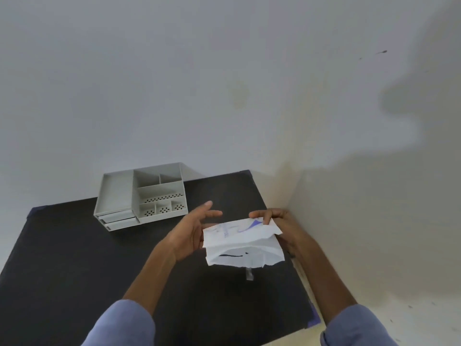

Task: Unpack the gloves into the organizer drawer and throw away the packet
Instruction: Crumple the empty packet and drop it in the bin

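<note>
I hold a white paper glove packet with blue print above the black table. Its near edge is torn open and ragged. My right hand grips the packet's far right corner, fingers curled over the top. My left hand is at the packet's left edge, thumb side against it, fingers spread and reaching forward. No gloves show outside the packet. The grey organizer stands at the table's far left, with two shut drawers low on its left side.
A small torn strip of packet lies on the table just under the packet. White walls close in behind and to the right of the table. The organizer's top compartments look empty. No bin is in view.
</note>
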